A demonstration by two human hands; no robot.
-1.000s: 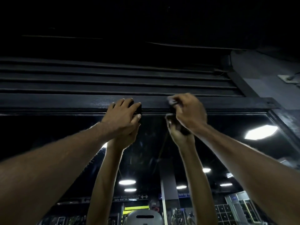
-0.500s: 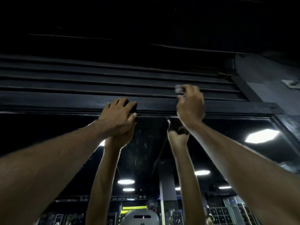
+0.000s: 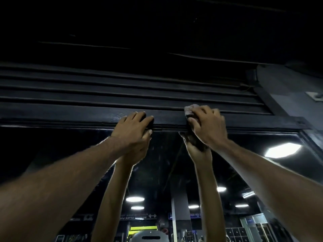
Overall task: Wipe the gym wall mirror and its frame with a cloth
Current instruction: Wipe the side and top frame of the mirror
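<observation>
— One thing: where are we holding the cloth (image 3: 190, 109)?
— We're gripping it in our right hand (image 3: 208, 127) on the frame (image 3: 70, 116) above the mirror (image 3: 52, 154); our left hand (image 3: 133, 127) is resting there, gripping nothing.

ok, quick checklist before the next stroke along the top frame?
1. Cloth held: ok. The right hand grips the bunched cloth.
2. Cloth on target: ok. It sits against the top bar of the frame.
3. Path to the left: not ok. The left hand rests on the same bar, beside the cloth.
4. Path to the right: ok. The bar is bare up to the corner.
5. Dust left on the frame: cannot tell, too dark.
6. Mirror glass clean: cannot tell. Faint specks show between the arms, but reflections confuse the view.
</observation>
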